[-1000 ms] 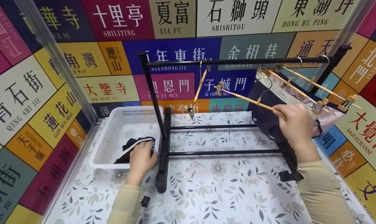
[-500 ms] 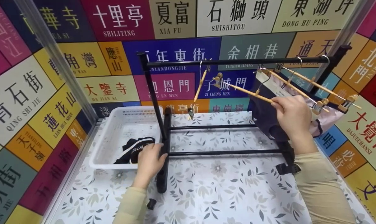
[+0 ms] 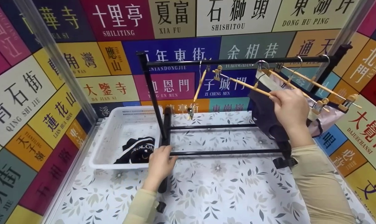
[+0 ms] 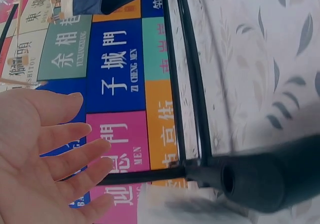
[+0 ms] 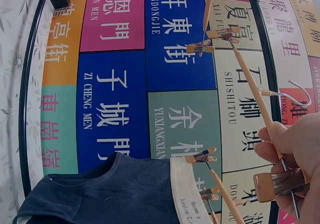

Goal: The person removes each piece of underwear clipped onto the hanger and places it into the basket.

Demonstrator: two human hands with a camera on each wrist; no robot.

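Observation:
In the head view my right hand (image 3: 290, 113) pinches a wooden clip hanger (image 3: 237, 84) near one end, just below the rail of the black rack (image 3: 181, 63). The right wrist view shows the hanger's hook (image 5: 295, 87) and metal clips, with no garment on it. My left hand (image 3: 160, 166) is empty beside the rack's left foot, its fingers (image 4: 82, 149) loosely spread in the left wrist view. To its left, a black garment (image 3: 130, 151) with white trim and lettering lies in a white plastic basket (image 3: 122, 166).
Behind my right hand hang navy underwear (image 3: 264, 109) with a white waistband and a pink garment (image 3: 327, 119), both on clip hangers. Another wooden hanger (image 3: 201, 84) hangs bare at the rail's left. Two low crossbars (image 3: 225, 152) run above the floral tabletop (image 3: 219, 193).
My left hand has come away from the black garment and moved right, out of the basket, exposing the lettering. My right hand has raised the hanger slightly toward the rail.

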